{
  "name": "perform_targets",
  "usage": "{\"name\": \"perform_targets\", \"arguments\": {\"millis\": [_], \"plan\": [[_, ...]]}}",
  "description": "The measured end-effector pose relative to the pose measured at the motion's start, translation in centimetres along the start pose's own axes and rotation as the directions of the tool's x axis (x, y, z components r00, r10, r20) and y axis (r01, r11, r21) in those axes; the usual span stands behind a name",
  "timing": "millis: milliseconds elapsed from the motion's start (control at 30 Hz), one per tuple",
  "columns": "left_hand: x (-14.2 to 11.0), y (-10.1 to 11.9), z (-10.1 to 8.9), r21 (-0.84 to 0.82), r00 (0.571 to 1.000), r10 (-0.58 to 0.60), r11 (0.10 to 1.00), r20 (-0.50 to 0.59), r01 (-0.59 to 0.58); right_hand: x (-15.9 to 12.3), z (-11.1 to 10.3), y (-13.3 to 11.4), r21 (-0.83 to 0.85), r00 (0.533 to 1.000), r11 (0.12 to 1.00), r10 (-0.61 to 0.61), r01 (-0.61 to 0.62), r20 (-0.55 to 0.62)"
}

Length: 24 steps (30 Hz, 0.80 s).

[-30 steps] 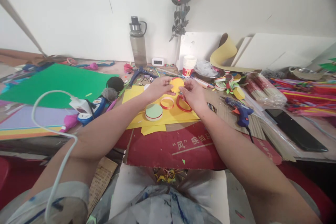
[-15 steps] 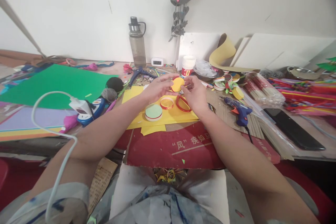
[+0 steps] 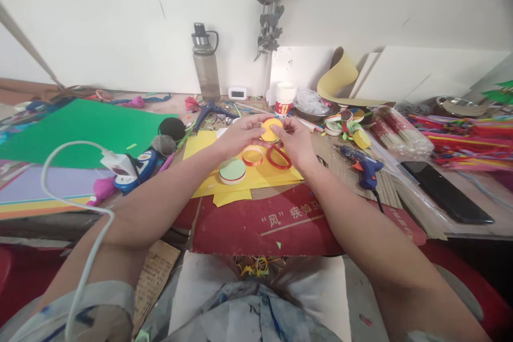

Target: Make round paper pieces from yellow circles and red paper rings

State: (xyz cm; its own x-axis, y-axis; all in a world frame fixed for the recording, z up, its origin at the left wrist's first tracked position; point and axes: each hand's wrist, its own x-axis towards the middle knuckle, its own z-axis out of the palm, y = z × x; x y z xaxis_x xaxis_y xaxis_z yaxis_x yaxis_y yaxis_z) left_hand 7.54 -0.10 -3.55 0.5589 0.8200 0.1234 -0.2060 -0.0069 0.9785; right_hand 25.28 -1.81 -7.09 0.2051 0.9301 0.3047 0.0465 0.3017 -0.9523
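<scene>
Between my two hands is a yellow paper disc (image 3: 271, 130) with a rim around it. My left hand (image 3: 242, 134) grips its left edge between thumb and fingers. From the other side, my right hand (image 3: 297, 140) pinches it, thumb on the yellow face. Just below lie red-handled scissors (image 3: 279, 157), their blades hidden, and a red-and-white paper ring (image 3: 252, 156). Closer to me sits a round piece with a pale green top (image 3: 232, 170) and a white side. All of these rest on yellow paper sheets (image 3: 204, 171).
To the right are a blue glue gun (image 3: 366, 168) with its cord and a black phone (image 3: 447, 192). A water bottle (image 3: 206, 67) and paper cups (image 3: 285, 99) stand at the back. A white cable (image 3: 76, 203) loops over my left arm from a blue power strip (image 3: 136, 171).
The yellow disc has tilted in my hands and its rim shows more. My right thumb has come onto its face. The view has shifted slightly.
</scene>
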Motion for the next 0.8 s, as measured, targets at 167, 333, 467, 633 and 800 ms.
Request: {"name": "perform_targets", "arguments": {"millis": [167,333,467,633,800], "plan": [[0.1,-0.1,0.0,0.086,0.999,0.016,0.996,0.040,-0.019,0.2,0.0,0.2,0.062,0.999,0.998,0.030,-0.031,0.023],[0.0,-0.1,0.0,0.122,0.998,0.016,0.992,0.053,-0.022,0.1,-0.1,0.3,0.070,1.000,0.997,0.022,-0.022,0.010],[0.1,-0.4,-0.5,0.074,0.997,0.002,0.997,0.071,-0.008,0.1,-0.3,0.3,0.084,0.998,0.994,0.067,-0.069,0.021],[0.5,-0.9,-1.1,0.056,0.991,0.008,0.998,0.133,-0.016,0.1,-0.4,0.1,0.185,0.990,0.973,0.130,-0.138,0.057],[0.8,-1.1,-1.2,0.125,0.986,0.111,0.984,0.124,-0.126,-0.3,-0.2,-0.3,0.253,0.988,0.959,0.100,-0.127,0.119]]}}
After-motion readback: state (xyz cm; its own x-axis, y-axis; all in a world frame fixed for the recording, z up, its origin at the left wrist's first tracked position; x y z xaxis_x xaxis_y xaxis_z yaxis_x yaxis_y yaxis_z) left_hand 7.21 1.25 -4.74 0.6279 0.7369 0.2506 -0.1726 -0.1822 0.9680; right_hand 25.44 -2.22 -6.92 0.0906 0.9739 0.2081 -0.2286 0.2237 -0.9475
